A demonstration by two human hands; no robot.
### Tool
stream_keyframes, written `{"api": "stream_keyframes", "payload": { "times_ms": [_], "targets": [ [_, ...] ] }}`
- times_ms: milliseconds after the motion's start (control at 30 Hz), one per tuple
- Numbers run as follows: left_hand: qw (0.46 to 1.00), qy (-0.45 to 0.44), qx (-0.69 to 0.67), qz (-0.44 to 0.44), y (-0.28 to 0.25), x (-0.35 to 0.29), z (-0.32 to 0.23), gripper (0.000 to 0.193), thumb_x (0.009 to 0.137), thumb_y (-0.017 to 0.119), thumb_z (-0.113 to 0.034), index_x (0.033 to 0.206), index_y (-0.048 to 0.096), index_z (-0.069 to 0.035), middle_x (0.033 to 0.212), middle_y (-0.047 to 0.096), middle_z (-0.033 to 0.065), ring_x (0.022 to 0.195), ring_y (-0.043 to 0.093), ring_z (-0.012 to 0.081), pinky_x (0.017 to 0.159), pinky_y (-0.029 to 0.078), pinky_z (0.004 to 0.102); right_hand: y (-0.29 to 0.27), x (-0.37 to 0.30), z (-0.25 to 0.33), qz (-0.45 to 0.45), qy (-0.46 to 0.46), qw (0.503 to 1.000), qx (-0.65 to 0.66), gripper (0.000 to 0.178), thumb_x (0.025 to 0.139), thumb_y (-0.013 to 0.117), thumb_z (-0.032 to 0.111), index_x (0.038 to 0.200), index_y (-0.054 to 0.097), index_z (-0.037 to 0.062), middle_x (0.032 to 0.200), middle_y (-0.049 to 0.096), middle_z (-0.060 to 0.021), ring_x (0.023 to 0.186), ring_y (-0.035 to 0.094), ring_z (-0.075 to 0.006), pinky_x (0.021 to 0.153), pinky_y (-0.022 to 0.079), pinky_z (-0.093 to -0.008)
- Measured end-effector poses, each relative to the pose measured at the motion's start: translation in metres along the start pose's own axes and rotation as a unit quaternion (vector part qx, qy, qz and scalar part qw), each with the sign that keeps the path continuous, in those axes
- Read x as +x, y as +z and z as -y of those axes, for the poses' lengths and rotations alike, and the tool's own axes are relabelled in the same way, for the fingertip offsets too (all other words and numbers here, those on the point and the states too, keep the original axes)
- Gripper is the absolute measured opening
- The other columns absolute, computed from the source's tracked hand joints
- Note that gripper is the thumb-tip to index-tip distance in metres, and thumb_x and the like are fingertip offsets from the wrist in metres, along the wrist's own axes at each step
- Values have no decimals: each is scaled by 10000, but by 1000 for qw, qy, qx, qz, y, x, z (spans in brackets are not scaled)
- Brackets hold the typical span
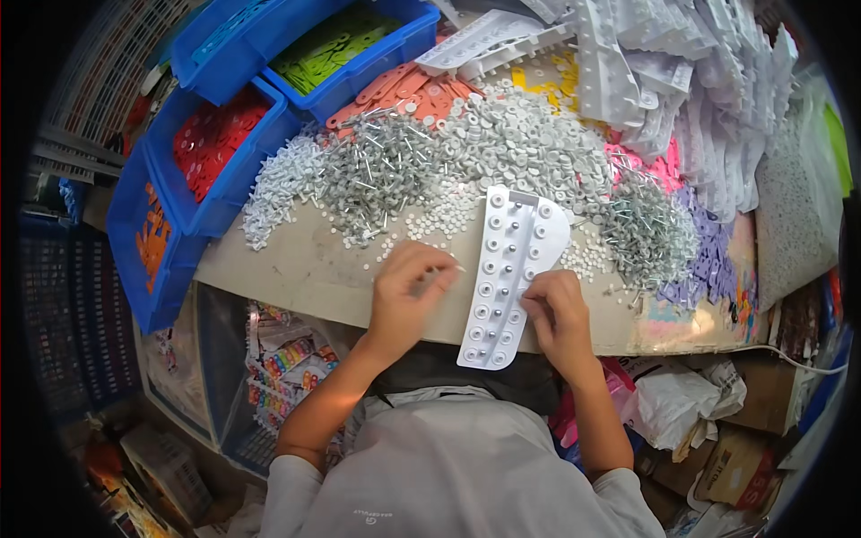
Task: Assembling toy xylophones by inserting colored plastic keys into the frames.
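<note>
A long white plastic tray [508,273] with rows of round sockets lies on the table in front of me, several sockets filled with small parts. My left hand [408,291] is curled just left of the tray, pinching a few thin metal pins whose tips stick out toward it. My right hand [556,312] rests against the tray's right edge near its lower half, fingertips touching it. A pile of metal pins [377,170] and white washers [511,134] spreads behind the tray.
Blue bins with green [336,45], red [215,134] and orange [152,238] parts stand at the back left. Stacked white trays [682,72] fill the back right, above purple and pink pieces [700,242]. Bags and cardboard boxes [735,448] sit below the table edge.
</note>
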State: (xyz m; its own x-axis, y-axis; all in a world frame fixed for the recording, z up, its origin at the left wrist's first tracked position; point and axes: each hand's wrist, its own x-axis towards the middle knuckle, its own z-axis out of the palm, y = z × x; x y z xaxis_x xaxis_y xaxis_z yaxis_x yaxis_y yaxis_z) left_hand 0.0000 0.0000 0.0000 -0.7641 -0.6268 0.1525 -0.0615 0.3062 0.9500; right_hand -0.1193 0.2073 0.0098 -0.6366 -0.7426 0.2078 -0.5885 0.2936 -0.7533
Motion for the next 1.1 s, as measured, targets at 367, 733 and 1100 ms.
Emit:
{"api": "stream_keyframes", "payload": {
  "times_ms": [367,733,1100],
  "targets": [
    [989,-6,7,146,32,1,-3,86,837,756,-41,853,675,-19,817,635,74,778,597,235,694,473,349,-7,2,-1,8,1,1000,-8,189,816,696,-94,947,602,5,960,589,-122,885,585,-283,749,495,-352],
    [969,198,74,126,19,-3,8,143,820,774,-25,961,748,-22,817,632,81,754,599,239,667,473,356,-27,7,-25,-100,138,985,-34,91,886,645,-12,969,610,0,973,615,-133,933,569,-306,839,465,-381],
    [942,260,206,56,32,109,24,90,856,716,-80,944,721,-66,879,656,78,887,615,273,794,477,402,-11,35,-42,-111,65,956,-262,96,881,665,32,971,631,29,1010,629,-117,985,553,-324,904,394,-412]
  ]
}}
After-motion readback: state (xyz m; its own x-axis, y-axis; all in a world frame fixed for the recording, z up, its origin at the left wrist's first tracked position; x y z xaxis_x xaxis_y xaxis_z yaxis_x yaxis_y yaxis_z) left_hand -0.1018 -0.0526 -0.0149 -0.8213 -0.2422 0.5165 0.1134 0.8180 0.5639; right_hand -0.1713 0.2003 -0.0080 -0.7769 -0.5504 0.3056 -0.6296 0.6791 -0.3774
